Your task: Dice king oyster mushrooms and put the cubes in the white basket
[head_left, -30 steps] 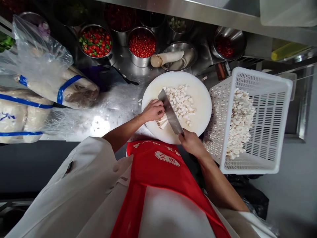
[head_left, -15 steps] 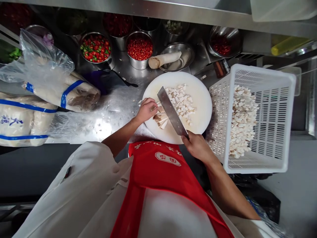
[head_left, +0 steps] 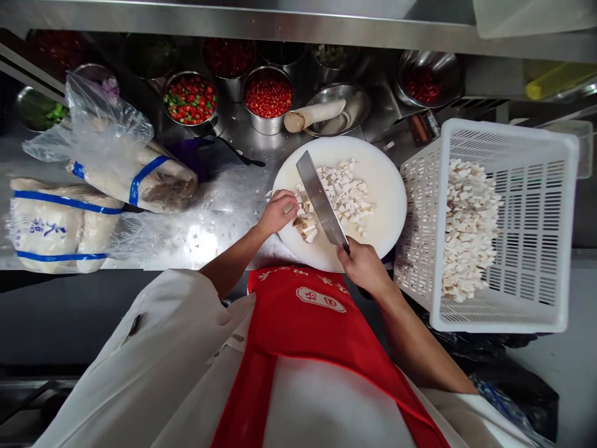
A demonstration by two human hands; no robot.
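On a round white cutting board point(head_left: 389, 208) lie diced white king oyster mushroom cubes point(head_left: 357, 190). My right hand point(head_left: 366, 266) is wrapped round the handle of a cleaver point(head_left: 321, 199), whose broad blade slants across the board. Left of the blade, my left hand point(head_left: 278, 211) has its fingers curled together at the edge of some uncut mushroom pieces point(head_left: 306, 228). Its fingertips are partly hidden, and the pieces sit between them and the blade.
To the right stands a white plastic basket point(head_left: 506, 320) holding diced mushroom. Bagged mushrooms point(head_left: 56, 227) lie at left. Behind the board are steel pots of chopped red chillies point(head_left: 268, 96), and a whole king oyster mushroom point(head_left: 314, 115) resting on a steel bowl point(head_left: 357, 102).
The whole view has shifted slightly, so things appear further right. The cleaver has moved a little left over the board relative to the pieces. Both hands keep nearly the same pose.
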